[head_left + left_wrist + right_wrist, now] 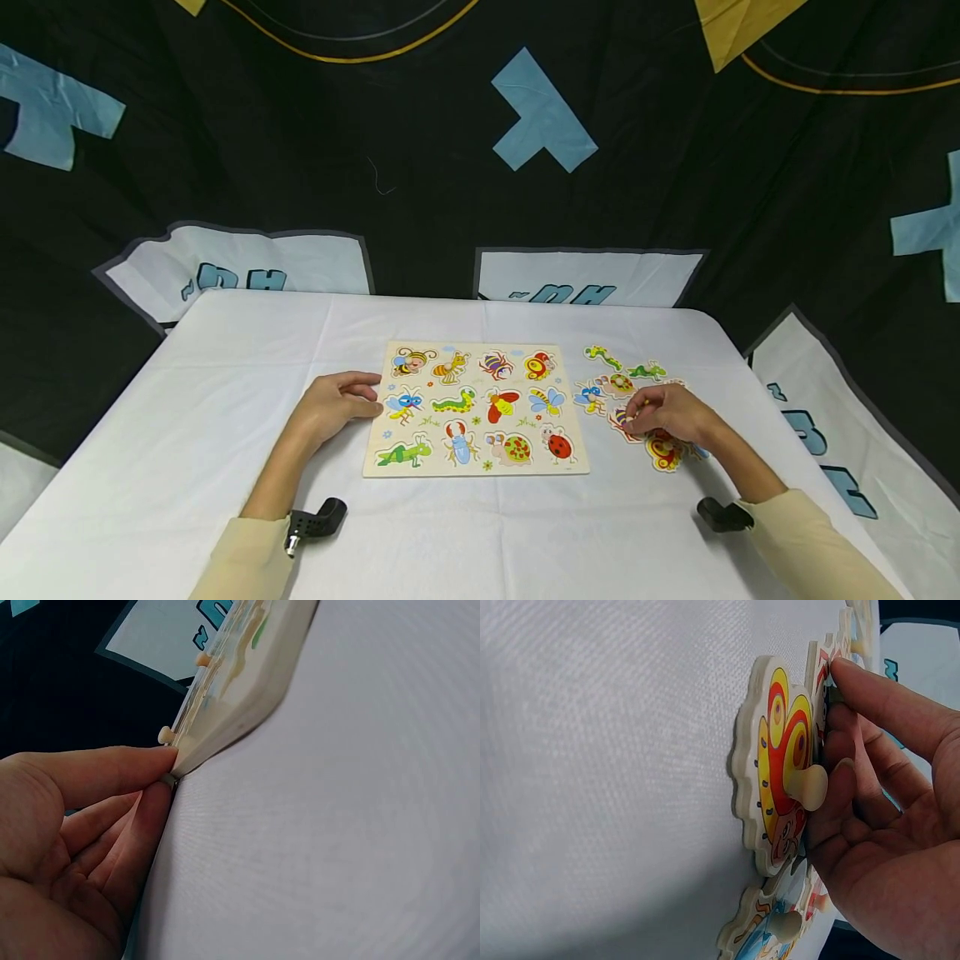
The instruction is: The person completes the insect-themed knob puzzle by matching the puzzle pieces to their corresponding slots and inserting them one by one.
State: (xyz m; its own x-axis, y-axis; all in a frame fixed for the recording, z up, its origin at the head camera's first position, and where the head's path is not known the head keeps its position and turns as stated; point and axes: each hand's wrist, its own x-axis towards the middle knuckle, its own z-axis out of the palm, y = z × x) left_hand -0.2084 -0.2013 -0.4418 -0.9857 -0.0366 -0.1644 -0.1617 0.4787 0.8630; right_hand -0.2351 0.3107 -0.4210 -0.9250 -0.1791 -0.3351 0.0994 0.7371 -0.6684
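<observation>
My left hand (330, 408) rests fingertips and thumb at the left edge of a wooden picture board (431, 425) printed with several insects. That same board (255, 712) stretches away from the fingertips in the left wrist view. To the right of it, my right hand (667, 412) pinches at the knob of a spider puzzle piece (619, 423) among loose pieces. Nearer the right wrist camera lies a red and yellow butterfly puzzle piece (784, 750), its knob (808, 787) beside the curled fingers. The fingers partly cover the spider piece.
A caterpillar piece (602, 358), a grasshopper piece (648, 371), a snail piece (618, 383) and a blue mosquito piece (589, 398) lie close together right of the board. White cloth (420, 542) covers the table. Behind hangs a black cloth (420, 167).
</observation>
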